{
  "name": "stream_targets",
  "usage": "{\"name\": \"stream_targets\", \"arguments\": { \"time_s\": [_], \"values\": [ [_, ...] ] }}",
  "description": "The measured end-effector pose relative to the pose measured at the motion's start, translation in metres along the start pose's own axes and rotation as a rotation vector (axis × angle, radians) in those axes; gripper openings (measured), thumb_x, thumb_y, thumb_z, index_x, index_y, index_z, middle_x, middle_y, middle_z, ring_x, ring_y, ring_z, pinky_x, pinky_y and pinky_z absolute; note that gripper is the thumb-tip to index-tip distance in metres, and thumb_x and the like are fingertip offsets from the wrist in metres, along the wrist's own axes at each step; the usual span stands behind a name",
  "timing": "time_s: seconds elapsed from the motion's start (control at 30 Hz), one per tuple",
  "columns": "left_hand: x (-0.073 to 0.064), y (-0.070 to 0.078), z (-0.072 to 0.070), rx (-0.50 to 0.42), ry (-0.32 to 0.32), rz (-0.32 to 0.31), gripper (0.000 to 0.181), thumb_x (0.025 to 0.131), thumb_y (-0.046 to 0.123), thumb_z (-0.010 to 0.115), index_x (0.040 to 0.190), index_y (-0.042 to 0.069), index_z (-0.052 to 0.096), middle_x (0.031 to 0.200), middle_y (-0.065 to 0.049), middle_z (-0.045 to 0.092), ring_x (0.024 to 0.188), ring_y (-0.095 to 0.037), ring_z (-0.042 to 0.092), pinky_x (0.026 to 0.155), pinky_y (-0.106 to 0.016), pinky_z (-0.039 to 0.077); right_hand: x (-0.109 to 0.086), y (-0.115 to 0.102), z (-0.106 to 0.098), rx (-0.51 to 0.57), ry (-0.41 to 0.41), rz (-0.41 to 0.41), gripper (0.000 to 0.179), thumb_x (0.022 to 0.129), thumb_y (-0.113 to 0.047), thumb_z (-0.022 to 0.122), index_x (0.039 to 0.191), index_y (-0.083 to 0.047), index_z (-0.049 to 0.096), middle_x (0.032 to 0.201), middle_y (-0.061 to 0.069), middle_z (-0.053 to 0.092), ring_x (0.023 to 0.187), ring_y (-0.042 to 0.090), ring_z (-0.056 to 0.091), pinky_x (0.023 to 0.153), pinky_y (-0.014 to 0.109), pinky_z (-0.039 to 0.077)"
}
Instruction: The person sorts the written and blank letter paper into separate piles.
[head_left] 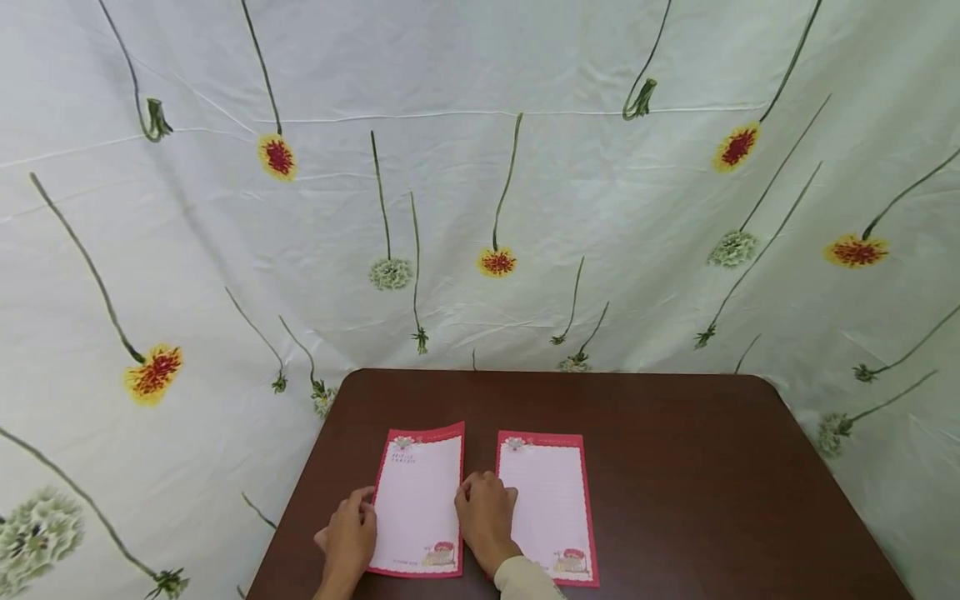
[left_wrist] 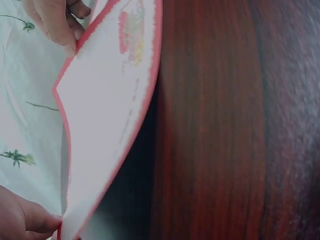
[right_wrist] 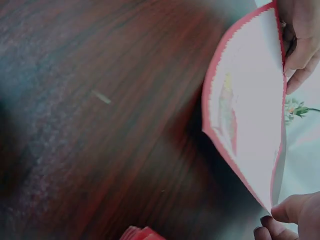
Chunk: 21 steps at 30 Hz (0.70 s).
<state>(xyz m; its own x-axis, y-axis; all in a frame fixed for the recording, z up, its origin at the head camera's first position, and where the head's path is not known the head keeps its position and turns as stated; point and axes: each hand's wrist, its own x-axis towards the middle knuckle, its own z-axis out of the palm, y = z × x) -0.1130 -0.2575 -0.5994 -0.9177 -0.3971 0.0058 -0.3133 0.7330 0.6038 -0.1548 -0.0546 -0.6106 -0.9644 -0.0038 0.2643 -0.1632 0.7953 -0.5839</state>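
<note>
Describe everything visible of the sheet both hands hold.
The sheet looks like thin paper, white with a red border. A pale flower is printed at top left, small dark writing beneath, a picture at bottom right. The left hand and right hand pinch its opposite side edges; it bows, at least partly lifted off the brown table, beside a similar sheet.

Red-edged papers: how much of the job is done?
Done, it seems: the left sheet has small marks near its top. In hand: the left hand and right hand pinch its sides, bowing it up from the table. Still to do, perhaps: setting it down; the right sheet lies there.
</note>
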Motion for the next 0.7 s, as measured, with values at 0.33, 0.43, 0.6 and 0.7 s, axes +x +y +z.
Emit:
{"name": "stream_targets", "arguments": {
  "time_s": [0.33,0.43,0.6,0.7],
  "values": [
    [0.001,-0.009,0.009,0.048,-0.010,-0.005,0.038,0.100,0.012,0.056,0.135,-0.002,0.065,0.124,-0.029,0.065,0.115,-0.052,0.058,0.087,-0.066,0.030,-0.007,0.005,0.011,-0.298,0.058,-0.145,0.023,0.082,-0.029,0.088,0.092,-0.010,0.078,0.088,0.004,0.065,0.083,0.024,0.063,0.073,0.043,0.038],
    [0.000,-0.011,0.011,0.053,-0.016,-0.017,0.041,0.100,0.014,0.056,0.137,-0.001,0.064,0.130,-0.032,0.058,0.122,-0.054,0.051,0.089,-0.067,0.030,-0.009,0.005,0.013,-0.329,0.053,-0.152,0.025,0.080,-0.030,0.089,0.093,-0.011,0.078,0.091,0.004,0.064,0.084,0.024,0.062,0.074,0.043,0.038],
    [-0.002,-0.014,0.015,0.061,-0.030,-0.038,0.046,0.098,0.014,0.059,0.141,-0.002,0.060,0.134,-0.033,0.048,0.124,-0.053,0.043,0.092,-0.066,0.029,-0.012,0.003,0.016,-0.353,0.053,-0.155,0.031,0.077,-0.032,0.091,0.095,-0.010,0.079,0.093,0.005,0.062,0.084,0.024,0.061,0.074,0.043,0.037],
    [-0.002,-0.013,0.016,0.065,-0.042,-0.044,0.048,0.098,0.012,0.061,0.143,-0.003,0.057,0.135,-0.034,0.045,0.124,-0.054,0.041,0.092,-0.066,0.027,-0.013,0.003,0.018,-0.367,0.049,-0.151,0.033,0.076,-0.032,0.091,0.097,-0.010,0.079,0.091,0.004,0.060,0.084,0.024,0.059,0.074,0.042,0.037]
  ]
}}
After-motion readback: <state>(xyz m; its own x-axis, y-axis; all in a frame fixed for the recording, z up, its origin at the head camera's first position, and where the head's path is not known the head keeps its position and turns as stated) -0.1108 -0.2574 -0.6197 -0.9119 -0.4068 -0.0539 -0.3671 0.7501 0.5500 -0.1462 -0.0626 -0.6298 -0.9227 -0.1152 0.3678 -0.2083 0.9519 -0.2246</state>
